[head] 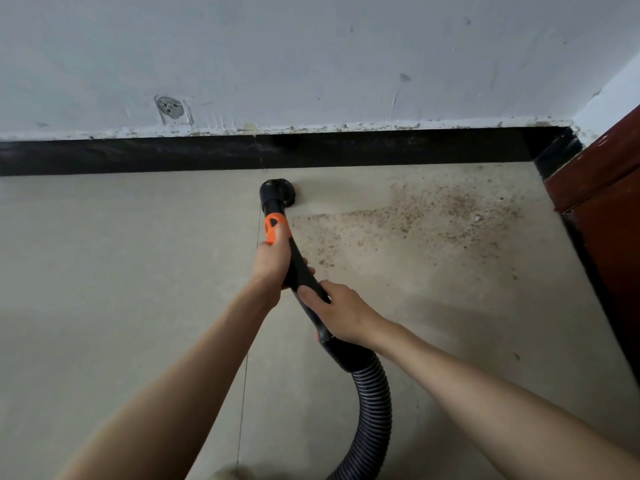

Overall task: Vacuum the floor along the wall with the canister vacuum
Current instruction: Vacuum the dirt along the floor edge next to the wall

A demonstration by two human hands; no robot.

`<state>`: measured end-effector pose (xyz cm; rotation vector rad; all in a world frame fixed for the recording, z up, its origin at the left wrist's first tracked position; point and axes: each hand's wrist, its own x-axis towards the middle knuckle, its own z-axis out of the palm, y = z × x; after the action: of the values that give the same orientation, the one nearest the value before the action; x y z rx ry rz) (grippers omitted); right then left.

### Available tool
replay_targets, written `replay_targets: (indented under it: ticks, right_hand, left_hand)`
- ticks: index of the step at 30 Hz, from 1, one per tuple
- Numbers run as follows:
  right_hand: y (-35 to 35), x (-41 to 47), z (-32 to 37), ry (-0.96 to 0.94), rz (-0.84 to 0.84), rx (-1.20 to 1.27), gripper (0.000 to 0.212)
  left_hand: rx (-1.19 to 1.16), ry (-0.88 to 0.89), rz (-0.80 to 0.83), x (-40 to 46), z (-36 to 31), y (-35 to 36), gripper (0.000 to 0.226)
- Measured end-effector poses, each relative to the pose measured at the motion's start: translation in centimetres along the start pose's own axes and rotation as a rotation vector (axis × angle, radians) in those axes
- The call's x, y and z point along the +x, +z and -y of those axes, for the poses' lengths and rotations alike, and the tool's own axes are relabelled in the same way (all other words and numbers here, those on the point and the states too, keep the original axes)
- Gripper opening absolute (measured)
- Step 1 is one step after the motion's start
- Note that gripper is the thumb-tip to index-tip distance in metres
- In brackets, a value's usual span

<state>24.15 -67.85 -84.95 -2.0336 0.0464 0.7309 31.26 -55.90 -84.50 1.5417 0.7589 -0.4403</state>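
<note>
A black vacuum handle [300,271] with an orange collar [275,227] ends in a round black nozzle [278,195] pressed on the beige tiled floor [121,254], just in front of the black skirting [138,155]. My left hand [272,263] grips the handle right below the orange collar. My right hand [341,313] grips it lower down, where the ribbed black hose [375,403] begins. The hose curves down to the bottom edge of the view. The canister is out of sight.
Brown dust and grit [426,216] cover the floor to the right of the nozzle. A dark red door or cabinet [602,188] closes off the corner at the right. The grey-white wall [311,57] has a round patched fitting [170,107] at the left.
</note>
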Motion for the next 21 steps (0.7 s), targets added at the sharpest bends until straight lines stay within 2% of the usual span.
replay_targets:
  ticks: [8,14,21]
  right_hand:
    - [0.5,-0.9,1.4,-0.011,0.095,0.039,0.042]
    - [1.2,-3.4,-0.4,0.041,0.156,0.057,0.039]
    - [2.0,-4.7,-0.8,0.069,0.164,0.09,0.032]
  left_hand:
    - [-0.074,-0.021,-0.024,-0.9,0.3,-2.5,0.034]
    - [-0.078,-0.037,-0.032,-3.5,2.5,-2.3,0.034]
    - [-0.082,-0.025,0.003,-5.3,3.7,-2.3,0.03]
